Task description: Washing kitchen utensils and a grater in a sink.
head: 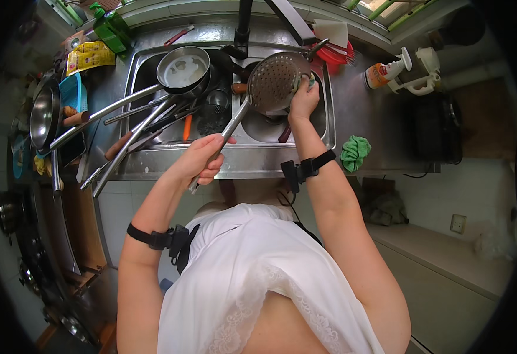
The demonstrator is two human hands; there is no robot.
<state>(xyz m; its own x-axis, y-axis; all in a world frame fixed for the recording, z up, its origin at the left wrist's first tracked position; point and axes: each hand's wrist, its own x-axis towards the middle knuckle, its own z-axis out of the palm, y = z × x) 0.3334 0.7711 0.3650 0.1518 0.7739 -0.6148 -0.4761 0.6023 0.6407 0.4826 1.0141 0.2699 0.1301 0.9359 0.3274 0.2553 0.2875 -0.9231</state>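
A large perforated metal skimmer (pixel 274 82) is held tilted over the right basin of a stainless steel double sink (pixel 330 119). My left hand (pixel 203 158) grips its long metal handle near the lower end. At the strainer's right edge, my right hand (pixel 305 99) presses a small scrubbing pad (pixel 311 81) against the metal; most of the pad is hidden by the fingers. In the left basin, a long-handled metal ladle (pixel 182 68) with whitish, sudsy liquid sits on a pile of cookware. Several metal utensil handles (pixel 134 144) jut over the sink's front edge.
A black faucet (pixel 241 37) rises behind the basins. To the right are a red plastic basket (pixel 336 55), a spray bottle (pixel 384 71) and a crumpled green cloth (pixel 355 153). Pans (pixel 44 117), a blue basket (pixel 75 90) and a green pump bottle (pixel 111 32) stand left.
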